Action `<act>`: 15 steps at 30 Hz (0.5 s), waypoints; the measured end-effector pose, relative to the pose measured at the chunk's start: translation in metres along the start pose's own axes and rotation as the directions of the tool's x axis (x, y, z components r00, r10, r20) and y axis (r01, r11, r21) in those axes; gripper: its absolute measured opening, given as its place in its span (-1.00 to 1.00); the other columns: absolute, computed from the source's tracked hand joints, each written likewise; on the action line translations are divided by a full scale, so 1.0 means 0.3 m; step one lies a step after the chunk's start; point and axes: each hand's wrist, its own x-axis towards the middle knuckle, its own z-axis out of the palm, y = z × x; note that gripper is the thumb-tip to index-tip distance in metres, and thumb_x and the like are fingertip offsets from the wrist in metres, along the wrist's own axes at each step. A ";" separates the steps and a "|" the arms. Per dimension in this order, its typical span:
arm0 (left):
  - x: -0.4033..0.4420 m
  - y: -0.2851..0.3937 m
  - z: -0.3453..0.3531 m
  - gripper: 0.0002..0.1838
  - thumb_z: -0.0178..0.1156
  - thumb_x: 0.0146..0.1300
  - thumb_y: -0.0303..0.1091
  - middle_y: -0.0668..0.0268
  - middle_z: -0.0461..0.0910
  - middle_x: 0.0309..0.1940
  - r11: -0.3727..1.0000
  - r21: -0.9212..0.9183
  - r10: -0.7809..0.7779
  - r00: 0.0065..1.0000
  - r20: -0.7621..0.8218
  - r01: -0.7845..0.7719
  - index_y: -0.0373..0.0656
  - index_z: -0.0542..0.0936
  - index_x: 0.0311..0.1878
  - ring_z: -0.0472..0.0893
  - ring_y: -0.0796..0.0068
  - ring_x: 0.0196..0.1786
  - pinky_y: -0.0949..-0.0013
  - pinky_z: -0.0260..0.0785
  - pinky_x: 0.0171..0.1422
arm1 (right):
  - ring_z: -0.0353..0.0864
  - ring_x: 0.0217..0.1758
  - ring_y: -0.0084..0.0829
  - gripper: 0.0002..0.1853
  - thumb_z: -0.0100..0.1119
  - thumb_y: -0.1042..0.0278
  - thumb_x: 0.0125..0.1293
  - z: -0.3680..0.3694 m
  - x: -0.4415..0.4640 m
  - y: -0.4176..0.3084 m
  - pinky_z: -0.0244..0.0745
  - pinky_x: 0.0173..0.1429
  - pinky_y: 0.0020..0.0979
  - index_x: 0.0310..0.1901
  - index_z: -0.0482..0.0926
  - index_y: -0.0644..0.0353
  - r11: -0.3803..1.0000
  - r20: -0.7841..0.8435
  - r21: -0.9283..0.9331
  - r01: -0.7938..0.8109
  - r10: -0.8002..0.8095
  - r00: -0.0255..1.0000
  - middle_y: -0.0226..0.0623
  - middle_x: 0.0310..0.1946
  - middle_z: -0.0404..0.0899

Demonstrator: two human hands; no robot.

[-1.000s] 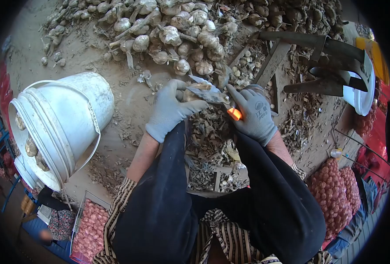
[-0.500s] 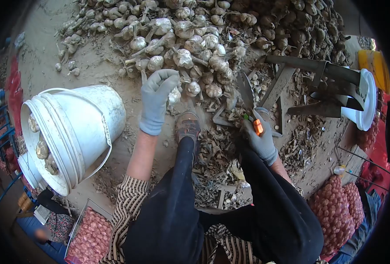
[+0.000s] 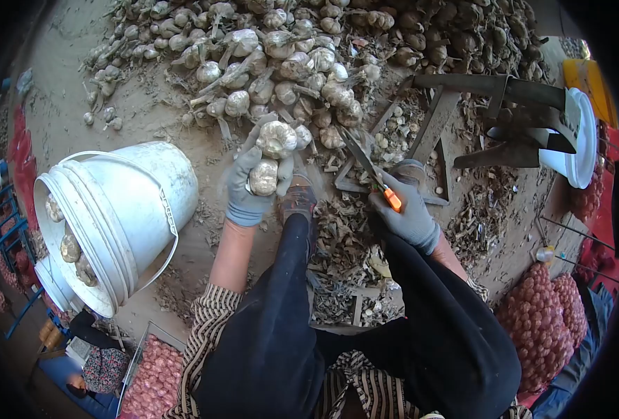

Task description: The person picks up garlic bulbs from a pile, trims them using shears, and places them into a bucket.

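Note:
My left hand, in a grey glove, is closed around a garlic bulb. A second, larger garlic bulb sits at its fingertips, against the first. To the right, my gloved right hand grips a long-bladed cutting tool by its orange handle. Its dark blade points up and left toward the heap; I cannot tell whether it has one blade or two. The garlic heap, with dry stalks, spreads just beyond both hands.
On the left a white bucket lies tipped, several bulbs inside. A metal frame stands at right, beside another white bucket. Dry peelings litter the ground. Filled net sacks flank me; a person sits lower left.
My left hand has turned and now cradles two garlic bulbs in view. The cutting tool has tilted further left, showing more of its orange handle. The whole view has shifted slightly.

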 end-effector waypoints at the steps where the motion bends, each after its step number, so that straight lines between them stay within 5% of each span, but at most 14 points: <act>1: -0.022 -0.027 0.016 -0.36 0.16 0.34 -0.32 -0.11 0.57 0.08 0.998 -0.064 -0.022 0.999 -0.036 0.019 -0.14 0.30 0.49 0.60 0.30 -0.37 0.36 0.55 -0.51 | 0.67 0.04 0.08 -0.40 0.27 0.23 0.37 0.005 -0.001 0.007 0.53 0.10 -0.25 0.39 0.39 0.22 0.993 -0.012 0.026 0.116 -0.116 0.993 0.08 -0.02 0.67; 5: -0.073 -0.102 0.028 -0.38 0.14 0.31 -0.39 -0.09 0.58 0.06 0.988 -0.153 -0.049 0.995 -0.083 0.036 -0.14 0.33 0.46 0.71 0.19 -0.19 0.30 0.67 -0.38 | 0.66 0.08 0.07 -0.38 0.24 0.18 0.38 0.003 0.008 -0.017 0.54 0.13 -0.15 0.40 0.37 0.21 0.988 0.069 -0.032 0.152 -0.150 0.986 0.10 0.02 0.66; 8: -0.070 -0.126 0.037 -0.42 0.18 0.28 -0.38 -0.05 0.61 0.02 0.997 -0.003 -0.077 0.996 -0.053 0.077 -0.23 0.37 0.38 0.70 0.29 -0.19 0.38 0.67 -0.33 | 0.68 0.02 0.08 -0.39 0.24 0.18 0.37 0.010 0.015 -0.022 0.56 0.07 -0.15 0.40 0.38 0.18 0.969 0.012 -0.075 0.234 -0.233 0.972 0.09 -0.03 0.67; 13: -0.108 -0.117 0.055 -0.38 0.20 0.27 -0.33 -0.07 0.59 0.03 0.988 0.142 -0.063 0.998 -0.023 0.066 -0.26 0.36 0.39 0.66 0.28 -0.21 0.37 0.60 -0.37 | 0.73 -0.18 0.02 -0.45 0.26 0.29 0.34 0.001 0.012 -0.026 0.57 -0.10 -0.23 0.36 0.45 0.16 0.992 -0.006 -0.052 0.118 -0.119 0.993 0.05 -0.24 0.69; 15: -0.144 -0.053 0.092 -0.38 0.21 0.23 -0.30 -0.11 0.58 0.00 0.986 0.165 0.029 0.999 -0.045 -0.021 -0.28 0.38 0.36 0.63 0.29 -0.29 0.35 0.59 -0.38 | 0.69 -0.28 -0.33 -0.49 0.27 0.36 0.34 0.027 0.014 0.007 0.52 -0.11 -0.35 0.33 0.49 0.19 0.987 -0.129 0.046 0.151 -0.144 0.981 -0.10 -0.36 0.66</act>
